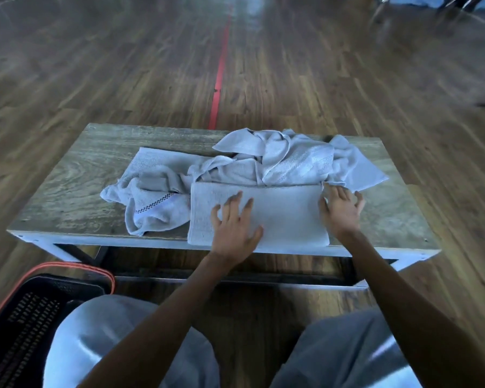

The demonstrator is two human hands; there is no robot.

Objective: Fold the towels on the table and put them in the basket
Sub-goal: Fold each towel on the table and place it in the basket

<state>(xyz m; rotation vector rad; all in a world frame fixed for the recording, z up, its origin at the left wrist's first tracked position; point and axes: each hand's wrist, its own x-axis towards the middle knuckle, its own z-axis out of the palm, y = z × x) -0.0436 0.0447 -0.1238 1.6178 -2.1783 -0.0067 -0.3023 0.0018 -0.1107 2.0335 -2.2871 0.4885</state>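
Folded towel point(287, 217) at front edge of table point(67, 189); my L grip point(233, 224) flat on it, fingers spread wide; R grip point(341, 210) fingers loose, holding nothing, at its right edge; basket point(20, 317) on floor, lower left.

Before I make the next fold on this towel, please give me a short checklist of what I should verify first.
1. Left hand presses flat on the folded towel: ok.
2. Right hand rests with spread fingers at the towel's right edge: ok.
3. Towel lies smooth, with no big wrinkles: ok.
4. Towel is free of the unfolded pile: not ok, the pile touches its far edge.
5. Basket stands beside the left knee: ok.
6. Room inside the basket: cannot tell, the knee hides part of it.
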